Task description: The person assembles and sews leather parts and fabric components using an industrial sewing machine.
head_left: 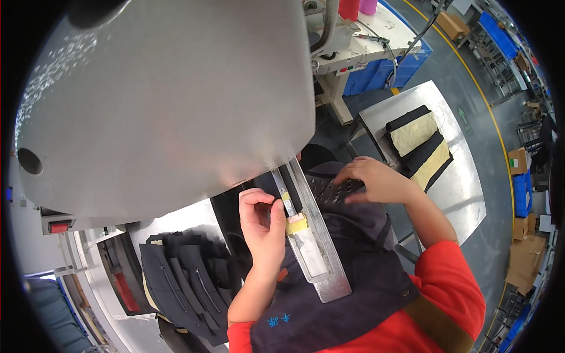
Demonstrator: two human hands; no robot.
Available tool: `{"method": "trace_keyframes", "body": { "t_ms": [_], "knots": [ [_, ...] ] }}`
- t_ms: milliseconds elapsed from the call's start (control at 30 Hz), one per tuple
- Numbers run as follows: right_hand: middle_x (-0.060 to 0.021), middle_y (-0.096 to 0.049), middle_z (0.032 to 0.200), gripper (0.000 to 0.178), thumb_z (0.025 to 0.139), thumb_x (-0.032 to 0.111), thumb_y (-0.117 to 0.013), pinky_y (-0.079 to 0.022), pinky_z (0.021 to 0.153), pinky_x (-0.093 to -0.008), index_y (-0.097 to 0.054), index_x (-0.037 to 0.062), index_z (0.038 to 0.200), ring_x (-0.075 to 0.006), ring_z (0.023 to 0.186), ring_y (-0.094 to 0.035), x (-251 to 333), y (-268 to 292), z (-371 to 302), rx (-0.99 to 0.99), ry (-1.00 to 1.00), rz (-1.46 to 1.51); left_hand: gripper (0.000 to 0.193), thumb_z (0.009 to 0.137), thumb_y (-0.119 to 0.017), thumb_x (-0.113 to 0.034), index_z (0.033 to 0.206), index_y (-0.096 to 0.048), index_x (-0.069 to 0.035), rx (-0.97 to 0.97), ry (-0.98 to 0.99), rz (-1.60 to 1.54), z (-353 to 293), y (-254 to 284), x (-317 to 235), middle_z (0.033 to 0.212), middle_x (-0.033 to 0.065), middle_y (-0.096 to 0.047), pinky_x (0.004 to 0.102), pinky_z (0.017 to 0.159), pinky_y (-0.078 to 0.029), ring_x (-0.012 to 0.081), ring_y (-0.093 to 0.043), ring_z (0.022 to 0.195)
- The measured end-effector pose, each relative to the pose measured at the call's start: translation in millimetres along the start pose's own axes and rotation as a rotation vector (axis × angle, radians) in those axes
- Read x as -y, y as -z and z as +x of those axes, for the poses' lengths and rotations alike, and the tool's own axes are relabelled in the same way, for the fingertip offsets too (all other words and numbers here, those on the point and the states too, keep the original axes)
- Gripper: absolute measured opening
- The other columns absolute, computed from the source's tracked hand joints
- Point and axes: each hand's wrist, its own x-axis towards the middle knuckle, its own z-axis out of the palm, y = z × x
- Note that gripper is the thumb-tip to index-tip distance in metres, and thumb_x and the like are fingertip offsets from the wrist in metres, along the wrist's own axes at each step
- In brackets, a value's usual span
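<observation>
A long metal machine arm with a flat plate points toward me, with yellow tape wrapped around its narrow part. Along its left side, my left hand is raised with fingers curled and the thumb close to the fingertips. Whatever may be between them is too small to make out. Dark material lies behind this hand, under the machine. To the right of the metal arm, my right hand hovers with fingers spread and nothing in it. Below its fingertips is a dark panel with holes.
A large grey machine housing blocks the upper left. Dark zippered fabric pieces are piled at the left. On the right, a metal table carries black and pale yellow pieces. A white worktable stands beyond.
</observation>
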Motion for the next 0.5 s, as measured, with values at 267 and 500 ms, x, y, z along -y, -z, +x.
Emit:
{"method": "trace_keyframes", "body": {
  "t_ms": [267, 500],
  "knots": [
    [-0.0063, -0.065, 0.079, 0.021, 0.071, 0.012, -0.076, -0.045, 0.066, -0.0270, -0.063, -0.0009, 0.080, -0.0150, 0.072, -0.059, -22.9, 41.8, 0.4, -0.217, 0.046, 0.505, 0.018, 0.083, -0.053, 0.010, 0.093, -0.047, -0.004, -0.015, -0.041, -0.048, -0.6, -2.1, 2.9, 0.095, 0.0028, -0.039, 0.0201, 0.076, -0.037, 0.0086, -0.043, 0.081],
    [-0.0136, -0.056, 0.066, 0.035, 0.075, 0.030, -0.072, -0.041, 0.057, -0.0313, -0.062, -0.0029, 0.080, -0.0211, 0.059, -0.051, 34.0, 40.0, 79.9, -0.238, 0.054, 0.194, 0.018, 0.083, -0.052, 0.009, 0.095, -0.050, -0.004, 0.027, -0.207, 0.207, 2.2, 0.3, 1.2, 0.108, 0.0062, -0.046, 0.0241, 0.087, -0.036, 0.0124, -0.047, 0.094]
  ]
}}
